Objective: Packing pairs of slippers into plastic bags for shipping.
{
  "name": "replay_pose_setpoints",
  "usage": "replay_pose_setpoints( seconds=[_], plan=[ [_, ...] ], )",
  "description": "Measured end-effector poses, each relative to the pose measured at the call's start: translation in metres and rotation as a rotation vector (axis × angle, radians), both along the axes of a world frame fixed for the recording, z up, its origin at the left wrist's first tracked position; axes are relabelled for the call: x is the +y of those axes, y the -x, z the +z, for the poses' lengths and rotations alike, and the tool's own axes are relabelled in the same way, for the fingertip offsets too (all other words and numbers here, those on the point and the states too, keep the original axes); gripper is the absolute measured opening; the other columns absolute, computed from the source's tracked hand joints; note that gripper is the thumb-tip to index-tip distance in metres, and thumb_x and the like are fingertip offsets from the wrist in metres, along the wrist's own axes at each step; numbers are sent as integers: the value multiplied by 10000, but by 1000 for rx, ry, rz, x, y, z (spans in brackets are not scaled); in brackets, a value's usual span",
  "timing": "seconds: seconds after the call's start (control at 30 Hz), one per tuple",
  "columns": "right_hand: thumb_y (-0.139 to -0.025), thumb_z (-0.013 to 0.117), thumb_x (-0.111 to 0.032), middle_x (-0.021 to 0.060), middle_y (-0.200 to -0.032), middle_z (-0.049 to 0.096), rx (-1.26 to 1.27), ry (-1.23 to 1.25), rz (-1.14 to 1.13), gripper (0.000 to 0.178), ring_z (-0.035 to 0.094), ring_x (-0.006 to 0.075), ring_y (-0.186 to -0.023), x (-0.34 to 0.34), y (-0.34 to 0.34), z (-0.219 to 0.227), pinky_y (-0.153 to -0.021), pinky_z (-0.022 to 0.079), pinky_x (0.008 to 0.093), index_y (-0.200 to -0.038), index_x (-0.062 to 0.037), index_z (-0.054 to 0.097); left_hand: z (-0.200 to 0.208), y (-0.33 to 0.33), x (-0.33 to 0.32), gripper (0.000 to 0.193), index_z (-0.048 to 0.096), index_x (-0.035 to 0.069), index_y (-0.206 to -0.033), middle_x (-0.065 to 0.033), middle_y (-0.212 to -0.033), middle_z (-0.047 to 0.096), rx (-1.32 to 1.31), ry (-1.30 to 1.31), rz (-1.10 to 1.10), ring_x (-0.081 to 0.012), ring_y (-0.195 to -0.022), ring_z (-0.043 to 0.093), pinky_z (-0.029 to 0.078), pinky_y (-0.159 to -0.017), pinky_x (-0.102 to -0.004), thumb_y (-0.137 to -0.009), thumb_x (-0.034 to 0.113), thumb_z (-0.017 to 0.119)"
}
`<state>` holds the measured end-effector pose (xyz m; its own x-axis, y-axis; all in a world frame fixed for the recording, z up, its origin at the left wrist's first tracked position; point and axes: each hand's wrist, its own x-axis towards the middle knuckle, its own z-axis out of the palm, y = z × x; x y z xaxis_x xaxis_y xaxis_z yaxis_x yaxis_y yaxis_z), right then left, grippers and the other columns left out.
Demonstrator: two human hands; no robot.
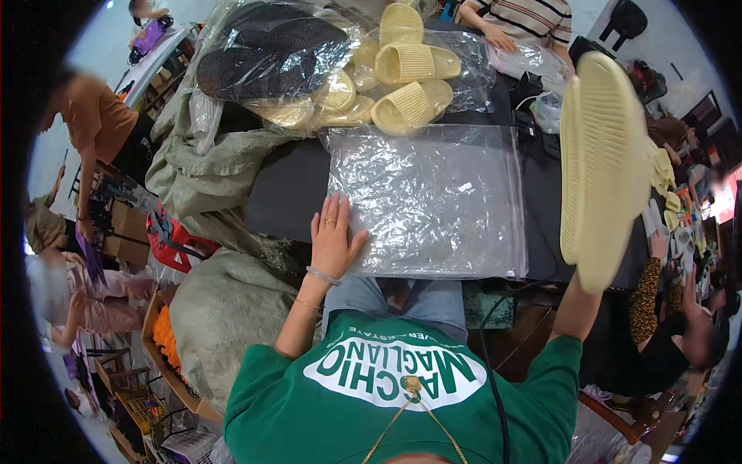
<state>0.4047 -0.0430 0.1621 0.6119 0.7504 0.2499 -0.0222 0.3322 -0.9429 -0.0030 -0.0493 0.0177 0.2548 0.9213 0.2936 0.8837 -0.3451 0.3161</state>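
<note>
My left hand lies flat with fingers stretched out on the left edge of a stack of clear plastic bags on the black table. At the right, pale yellow slippers are held up on end, pressed together, one ridged surface showing. My right forearm reaches up to their lower end; the slippers hide the fingers of my right hand. Beyond the bags lie loose pale yellow slippers, beside a clear bag of black slippers.
Woven sacks bulge at the left, near a red plastic stool and a cardboard box of orange items. Across the table a person in a striped shirt handles clear plastic. Other people work at both sides. A black cable hangs over my front.
</note>
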Motion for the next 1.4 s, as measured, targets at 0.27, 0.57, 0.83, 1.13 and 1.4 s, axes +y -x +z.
replay_pose_setpoints(
  seconds=[0.27,0.57,0.83,1.13,1.4],
  plan=[
    [-767,649,-197,193,-575,569,-951,24,279,258,578,321,-531,11,175,-21,-516,438,405,-636,23,619,-21,-16,11,506,438,71,-1337,-134,-1397,415,86,21,-21,-311,-1324,337,246,-1074,-468,-888,297,492],
    [-797,640,-286,256,-877,627,-1032,695,233,350,620,396,-846,53,116,-115,-734,491,459,-853,60,636,-25,-18,5,661,329,16,-1402,-151,-1499,256,72,-25,77,-299,-1378,261,236,-1090,-455,-889,398,495],
    [-795,629,-298,254,-916,626,-1136,575,-59,384,585,407,-856,64,60,-155,-778,462,470,-850,82,635,26,-29,70,540,473,-22,-1211,-225,-1234,490,-132,-96,205,-377,-1102,493,419,-918,-432,-819,314,635],
    [-799,617,-291,248,-915,621,-1094,575,-26,351,569,403,-900,65,62,-150,-800,456,467,-851,57,629,-11,10,192,277,648,17,-857,-126,-719,671,-825,0,480,-241,-685,656,493,-652,-352,-864,291,609],
    [-792,616,-288,255,-939,615,-1099,567,-57,375,578,416,-894,59,62,-148,-793,462,473,-907,69,619,17,-11,136,347,551,11,-1104,-186,-1128,582,-371,-430,260,-362,-1094,520,421,-904,-431,-784,106,645]
  ],
)
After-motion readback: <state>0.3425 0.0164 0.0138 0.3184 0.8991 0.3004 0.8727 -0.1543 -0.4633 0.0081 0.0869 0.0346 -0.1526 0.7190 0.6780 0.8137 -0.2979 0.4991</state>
